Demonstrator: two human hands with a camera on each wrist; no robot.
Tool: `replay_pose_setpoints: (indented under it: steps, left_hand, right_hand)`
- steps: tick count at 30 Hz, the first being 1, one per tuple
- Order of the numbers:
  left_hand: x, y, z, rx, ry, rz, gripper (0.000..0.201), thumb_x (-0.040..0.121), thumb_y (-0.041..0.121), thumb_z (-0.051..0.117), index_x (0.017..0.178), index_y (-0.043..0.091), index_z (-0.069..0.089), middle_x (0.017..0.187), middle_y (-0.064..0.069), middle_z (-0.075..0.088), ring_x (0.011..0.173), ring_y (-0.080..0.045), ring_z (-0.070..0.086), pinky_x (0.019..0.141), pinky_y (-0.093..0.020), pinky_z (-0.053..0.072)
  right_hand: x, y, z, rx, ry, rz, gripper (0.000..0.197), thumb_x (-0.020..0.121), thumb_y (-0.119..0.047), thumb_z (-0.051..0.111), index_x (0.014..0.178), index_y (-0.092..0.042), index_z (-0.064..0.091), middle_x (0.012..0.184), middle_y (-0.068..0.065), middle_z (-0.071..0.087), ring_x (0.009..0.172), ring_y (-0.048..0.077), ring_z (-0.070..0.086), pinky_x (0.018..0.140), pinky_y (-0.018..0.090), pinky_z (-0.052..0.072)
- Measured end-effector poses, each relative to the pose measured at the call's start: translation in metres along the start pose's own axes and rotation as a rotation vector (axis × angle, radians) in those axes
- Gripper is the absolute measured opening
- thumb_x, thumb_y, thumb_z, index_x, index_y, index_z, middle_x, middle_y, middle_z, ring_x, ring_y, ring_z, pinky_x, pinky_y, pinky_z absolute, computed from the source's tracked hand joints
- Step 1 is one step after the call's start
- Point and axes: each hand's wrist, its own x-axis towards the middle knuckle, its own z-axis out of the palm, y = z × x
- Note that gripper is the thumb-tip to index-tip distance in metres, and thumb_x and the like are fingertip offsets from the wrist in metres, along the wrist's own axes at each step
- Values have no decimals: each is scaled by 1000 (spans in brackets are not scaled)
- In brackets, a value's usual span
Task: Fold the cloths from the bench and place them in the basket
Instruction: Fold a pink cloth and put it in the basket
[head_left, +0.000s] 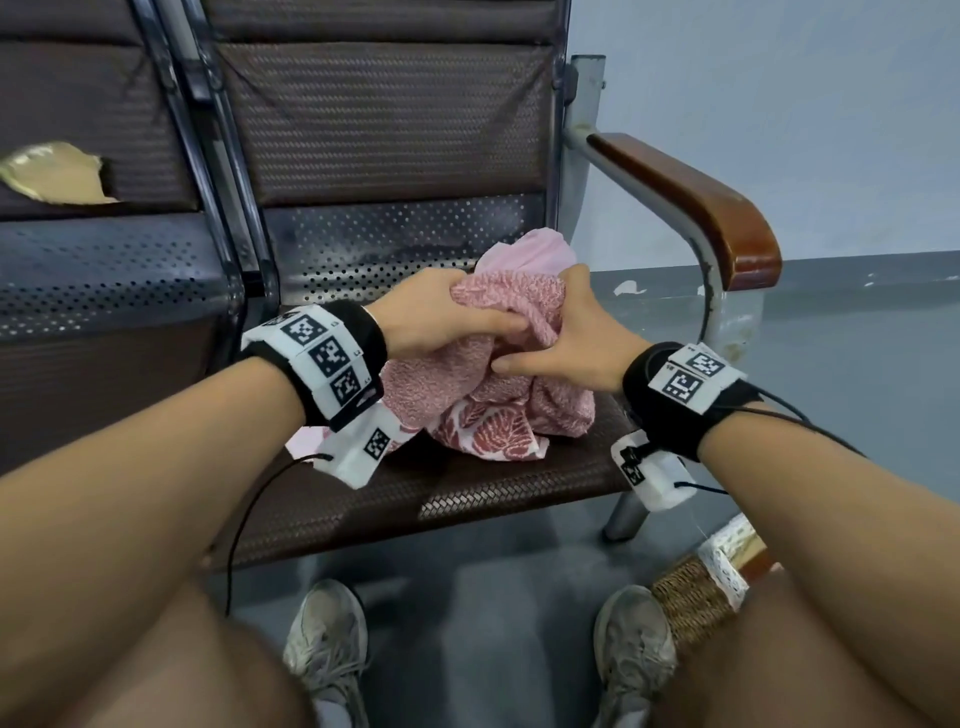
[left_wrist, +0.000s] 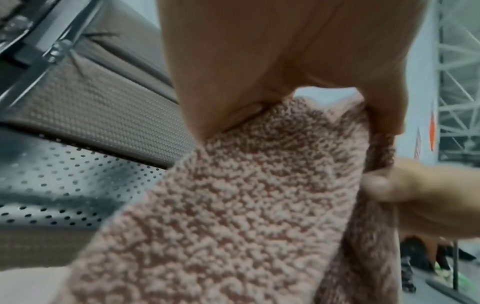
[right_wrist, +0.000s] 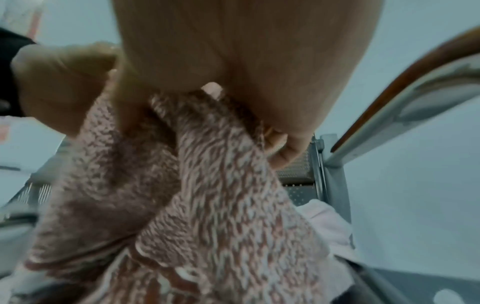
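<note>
**Both hands gripping pink towel over bench seat**

Left hand (head_left: 441, 317) and right hand (head_left: 566, 338) sit close together, both bunched on the same pink towel (head_left: 498, 395). Left: fingers curled over the top fold, thumb pinching from the near side. Right: fingers (right_wrist: 283, 152) curled into the fabric, thumb lying across the front. Towel is crumpled, upper part lifted in the hands, lower part with a leaf print resting on the bench (head_left: 519, 483) seat. A lighter pink cloth (head_left: 524, 254) lies behind it at the back of the seat. Wicker basket (head_left: 696, 597) with lace lining is on the floor just beside the right shoe (head_left: 634, 660), partly hidden by the right arm. Wooden armrest (head_left: 691, 197) is to the right.
</note>
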Motion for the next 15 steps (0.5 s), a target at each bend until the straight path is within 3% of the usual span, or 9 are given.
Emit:
replay_pose_setpoints:
  steps: [2, 4, 6, 7, 10, 12, 15]
  left_hand:
    - [2, 0, -2, -27, 42, -5, 13, 73, 42, 84, 69, 39, 73, 69, 22, 71, 60, 9, 64, 49, -5, 41]
    - [5, -7, -3, 116, 139, -16, 23, 80, 26, 79, 64, 22, 64, 59, 12, 66, 57, -2, 61, 48, -15, 41]
    - [7, -11, -2, 359, 292, -44, 22, 84, 18, 65, 66, 20, 53, 65, 7, 58, 69, -20, 58, 57, -27, 40]
    - [8, -12, -2, 459, 367, -71, 18, 83, 15, 59, 68, 20, 52, 68, 5, 56, 72, -25, 56, 60, -30, 40]
    - [9, -10, -1, 610, 483, -163, 8, 78, 8, 53, 77, 16, 55, 70, 0, 52, 74, -31, 55, 59, -33, 40]
    - [12, -7, 0, 515, 443, -172, 9, 81, 15, 60, 74, 15, 54, 71, -1, 56, 75, -28, 57, 60, -32, 41]
    - [10, -1, 9, 10, 159, -129, 19, 77, 25, 81, 80, 12, 68, 83, -5, 73, 74, -18, 66, 68, -31, 51]
  right_hand:
    - [-1, 1, -2, 111, -64, 48, 90, 58, -69, 76, 115, -19, 28, 113, 1, 54, 104, 14, 58, 83, 35, 52]
    - [1, 2, -2, 8, -28, -5, 68, 74, -54, 71, 113, -11, 36, 110, 8, 52, 100, 24, 56, 84, 42, 49]
    - [2, 1, -1, -207, 89, -152, 41, 84, -34, 71, 99, -8, 43, 100, 10, 49, 93, 30, 50, 80, 44, 43]
    - [3, -1, -2, -269, 150, -202, 34, 86, -32, 71, 90, -11, 45, 92, 8, 49, 87, 29, 49, 75, 42, 41]
    - [9, -4, -5, -366, 214, -181, 36, 88, -42, 67, 65, -21, 48, 65, -5, 47, 73, 27, 54, 61, 37, 40]
    - [12, -3, -5, -428, 263, -112, 42, 90, -45, 61, 58, -21, 46, 59, -8, 46, 70, 28, 56, 57, 32, 34]
    - [13, 3, -7, -435, 376, -4, 35, 93, -38, 54, 67, -15, 50, 72, 4, 57, 81, 36, 59, 61, 35, 36]
